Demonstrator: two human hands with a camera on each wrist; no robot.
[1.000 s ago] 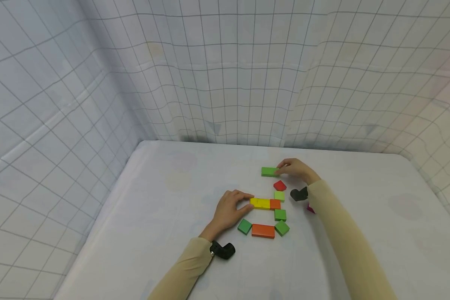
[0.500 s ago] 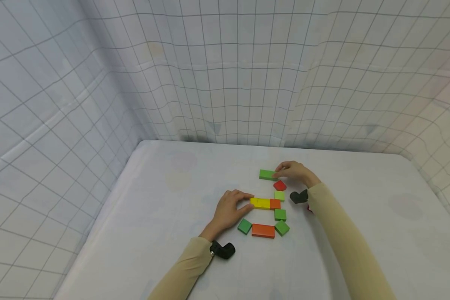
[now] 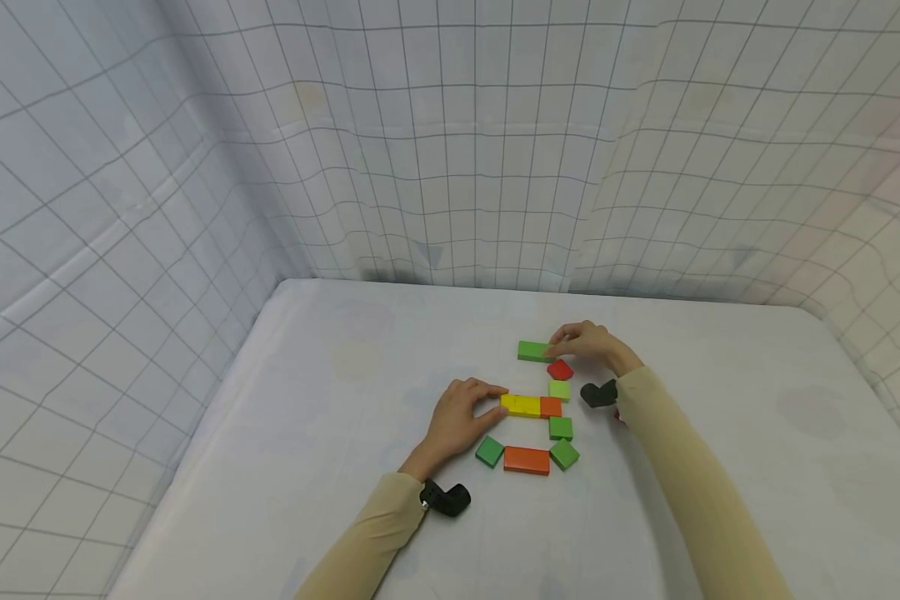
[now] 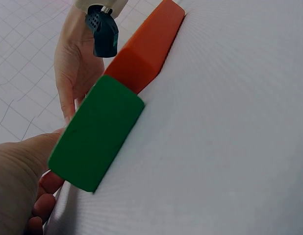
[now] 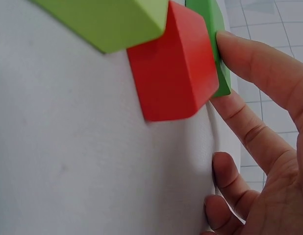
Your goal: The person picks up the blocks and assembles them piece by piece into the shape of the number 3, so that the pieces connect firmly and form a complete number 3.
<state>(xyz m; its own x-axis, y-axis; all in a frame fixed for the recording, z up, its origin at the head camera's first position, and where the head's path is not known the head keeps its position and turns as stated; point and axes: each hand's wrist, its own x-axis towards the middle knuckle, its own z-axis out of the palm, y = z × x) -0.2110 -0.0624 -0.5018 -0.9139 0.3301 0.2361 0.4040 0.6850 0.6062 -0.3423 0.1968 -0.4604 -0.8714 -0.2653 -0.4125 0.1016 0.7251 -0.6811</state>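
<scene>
In the head view my right hand (image 3: pixel 591 343) pinches the right end of a long green block (image 3: pixel 532 351) between thumb and fingers. Just below it lies a red block (image 3: pixel 560 370) with angled corners; in the right wrist view the green block sits right behind this red one. A light green block (image 3: pixel 559 390) comes after it. My left hand (image 3: pixel 456 419) holds the left end of a yellow block (image 3: pixel 521 406) between thumb and index finger. The yellow block lines up with a small orange block (image 3: pixel 551 407).
Closer to the body, a dark green block (image 3: pixel 490 451), a long orange block (image 3: pixel 527 460) and a tilted green block (image 3: pixel 565 454) form a row. A green square block (image 3: pixel 561 428) stands above them. A magenta piece (image 3: pixel 620 416) is mostly hidden beside the right sleeve.
My right hand has drawn the long green block slightly left and toward the body, up to the red block. The left hand and the other blocks keep their places.
</scene>
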